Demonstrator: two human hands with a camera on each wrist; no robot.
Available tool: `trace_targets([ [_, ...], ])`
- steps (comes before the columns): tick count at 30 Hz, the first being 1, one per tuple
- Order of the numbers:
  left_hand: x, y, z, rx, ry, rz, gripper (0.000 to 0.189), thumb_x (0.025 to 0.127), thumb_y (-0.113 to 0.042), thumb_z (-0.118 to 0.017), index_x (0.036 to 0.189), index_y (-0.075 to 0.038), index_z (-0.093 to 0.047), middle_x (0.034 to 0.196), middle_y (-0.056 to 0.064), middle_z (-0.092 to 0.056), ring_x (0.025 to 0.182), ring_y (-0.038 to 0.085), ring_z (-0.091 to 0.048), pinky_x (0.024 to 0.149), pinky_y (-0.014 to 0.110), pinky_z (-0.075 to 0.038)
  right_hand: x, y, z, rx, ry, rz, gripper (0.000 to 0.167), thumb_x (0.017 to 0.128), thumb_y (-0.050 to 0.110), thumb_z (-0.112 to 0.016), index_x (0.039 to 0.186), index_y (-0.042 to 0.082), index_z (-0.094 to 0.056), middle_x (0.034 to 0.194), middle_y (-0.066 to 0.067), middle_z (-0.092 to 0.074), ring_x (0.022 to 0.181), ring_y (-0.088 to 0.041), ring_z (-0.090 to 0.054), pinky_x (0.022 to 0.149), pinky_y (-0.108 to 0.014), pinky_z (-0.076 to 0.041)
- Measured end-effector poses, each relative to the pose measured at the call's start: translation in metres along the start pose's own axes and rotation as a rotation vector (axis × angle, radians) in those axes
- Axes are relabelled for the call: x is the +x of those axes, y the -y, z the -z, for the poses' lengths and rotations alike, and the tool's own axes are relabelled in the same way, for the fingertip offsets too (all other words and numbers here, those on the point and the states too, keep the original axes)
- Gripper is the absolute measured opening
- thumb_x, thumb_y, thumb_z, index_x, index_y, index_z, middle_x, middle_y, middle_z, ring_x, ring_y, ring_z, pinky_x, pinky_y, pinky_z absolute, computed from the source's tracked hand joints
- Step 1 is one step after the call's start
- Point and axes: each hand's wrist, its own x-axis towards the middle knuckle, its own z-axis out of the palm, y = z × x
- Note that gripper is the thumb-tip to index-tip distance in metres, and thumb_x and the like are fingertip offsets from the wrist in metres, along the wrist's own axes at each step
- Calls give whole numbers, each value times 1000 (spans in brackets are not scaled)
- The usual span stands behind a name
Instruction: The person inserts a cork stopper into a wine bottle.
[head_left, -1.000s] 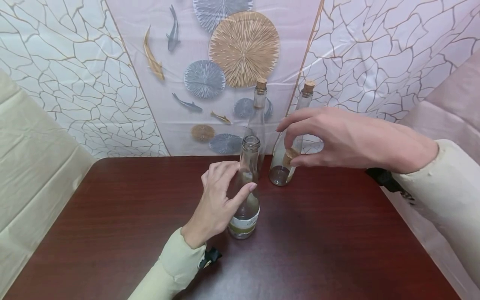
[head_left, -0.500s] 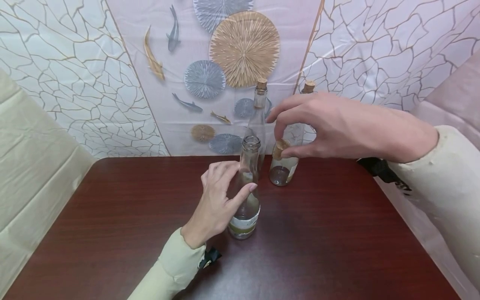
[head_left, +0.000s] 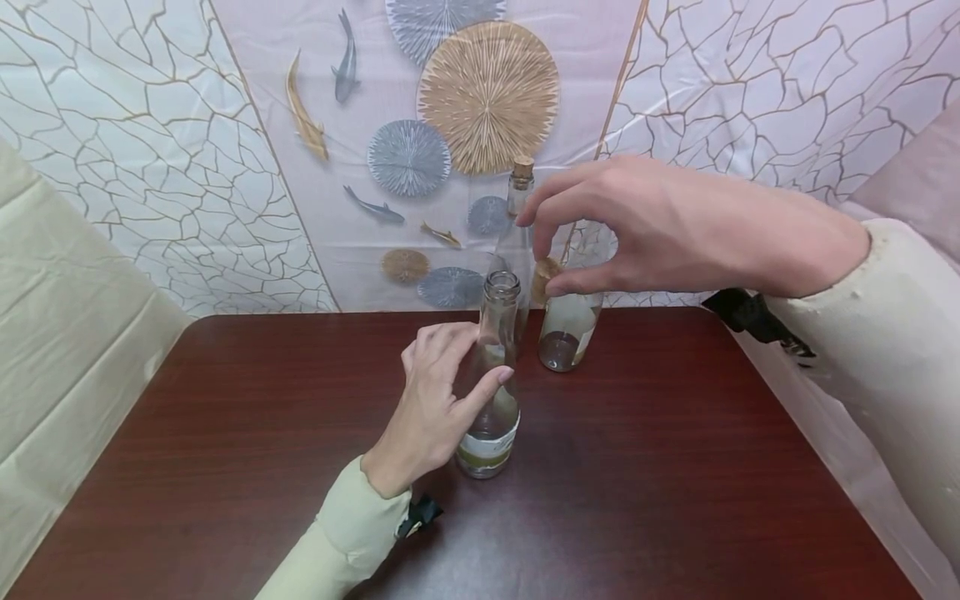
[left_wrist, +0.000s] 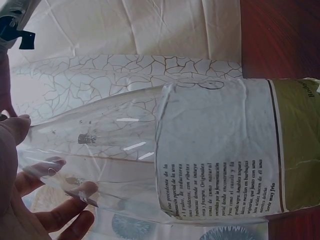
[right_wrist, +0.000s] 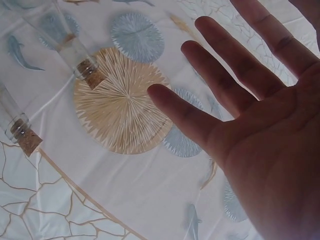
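My left hand (head_left: 431, 400) holds an uncorked clear glass bottle (head_left: 491, 408) that stands upright on the table, fingers and thumb around its upper part. In the left wrist view the bottle's label (left_wrist: 220, 150), white and olive with print, fills the right side. A small cork (head_left: 544, 279) is pinched between thumb and fingertip of my right hand (head_left: 645, 225), a little to the right of the open bottle mouth (head_left: 502, 285). The right wrist view has the other fingers (right_wrist: 180, 112) held out straight; the pinched cork does not show there.
Two more glass bottles stand behind. A cork (head_left: 522, 166) closes the one directly behind the held bottle. My right hand covers the top of the other bottle (head_left: 566, 333). A patterned cloth (head_left: 405, 83) hangs behind the dark red table (head_left: 637, 483).
My right hand has moved up and left with the cork, closer to the open bottle mouth, and now hides the top of the right-hand bottle. The left hand and its bottle have stayed still.
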Motion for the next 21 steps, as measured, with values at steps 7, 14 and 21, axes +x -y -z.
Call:
trace_targets([
  [7, -1, 0, -1, 5, 10, 1, 40, 97, -42, -67, 128, -16, -64, 129, 0, -60, 126, 19, -45, 112, 52, -23, 4, 1, 5, -4, 8, -26, 16, 86, 28, -83, 95, 27, -70, 134, 4, -65, 127, -24, -61, 109, -49, -47],
  [14, 0, 0, -1, 8, 11, -2, 41, 97, -43, -67, 128, -17, -63, 130, 0, -59, 127, 19, -44, 112, 52, -22, 10, -22, -2, -14, -3, 45, 16, 90, 54, -73, 99, 42, -68, 132, 22, -59, 126, -10, -58, 107, -46, -47],
  [21, -1, 1, 0, 13, 8, -5, 41, 97, -41, -67, 129, -16, -63, 130, 1, -59, 127, 19, -44, 112, 53, -23, 33, -138, -66, -177, -137, 221, 37, 77, 77, -70, 110, 63, -57, 142, 37, -46, 130, 9, -48, 113, -36, -41],
])
